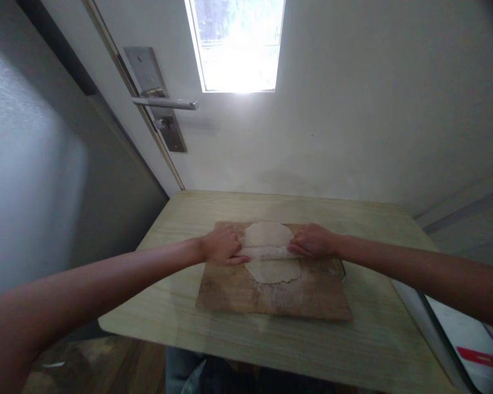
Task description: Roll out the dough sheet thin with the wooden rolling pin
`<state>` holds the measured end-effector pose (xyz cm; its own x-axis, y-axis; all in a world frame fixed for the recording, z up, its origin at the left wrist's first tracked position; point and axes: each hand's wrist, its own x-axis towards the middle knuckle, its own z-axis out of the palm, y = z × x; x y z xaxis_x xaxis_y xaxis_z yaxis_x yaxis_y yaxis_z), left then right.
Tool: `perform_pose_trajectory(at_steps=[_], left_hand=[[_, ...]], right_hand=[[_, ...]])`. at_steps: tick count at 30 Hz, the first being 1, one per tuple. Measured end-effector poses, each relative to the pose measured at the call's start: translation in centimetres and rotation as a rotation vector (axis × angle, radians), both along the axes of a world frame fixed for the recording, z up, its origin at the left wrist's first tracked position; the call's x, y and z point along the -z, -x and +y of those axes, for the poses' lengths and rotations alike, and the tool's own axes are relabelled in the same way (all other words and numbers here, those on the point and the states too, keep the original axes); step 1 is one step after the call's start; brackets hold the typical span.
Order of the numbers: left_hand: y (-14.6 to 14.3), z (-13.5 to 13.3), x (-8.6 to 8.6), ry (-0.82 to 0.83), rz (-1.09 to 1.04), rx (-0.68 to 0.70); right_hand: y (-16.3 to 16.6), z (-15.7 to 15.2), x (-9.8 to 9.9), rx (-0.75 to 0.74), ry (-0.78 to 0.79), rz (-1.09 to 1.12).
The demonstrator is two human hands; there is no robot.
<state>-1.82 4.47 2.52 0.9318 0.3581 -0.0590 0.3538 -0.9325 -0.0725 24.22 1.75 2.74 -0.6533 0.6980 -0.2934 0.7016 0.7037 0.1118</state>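
A flat round of pale dough [271,268] lies on a floured wooden board [246,290] in the middle of a light wood table [189,306]. Across the dough lies a floury rolling pin [267,252]. My left hand [222,245] is closed over the pin's left end. My right hand [314,241] rests on its right end, fingers curled over it. Dough shows both behind and in front of the pin.
A white door with a metal lever handle [166,103] and a bright glass pane [238,44] stands right behind the table. A grey wall panel is at the left. A white object with a red mark [468,339] sits at the table's right edge.
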Motion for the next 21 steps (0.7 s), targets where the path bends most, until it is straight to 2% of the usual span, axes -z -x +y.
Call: perform_pose_trajectory(at_steps=[11, 16, 21], left_hand=[[-1.2, -1.2, 0.0, -0.054, 0.053, -0.136], [-1.7, -1.5, -0.1, -0.007, 0.068, -0.205], [-1.8, -1.0, 0.4, 0.043, 0.067, -0.190]], right_hand=[[-0.2, 0.0, 0.4, -0.071, -0.013, 0.031], [-0.5, -0.1, 0.9, -0.090, -0.023, 0.099], [-0.5, -0.1, 1.1, -0.072, -0.019, 0.114]])
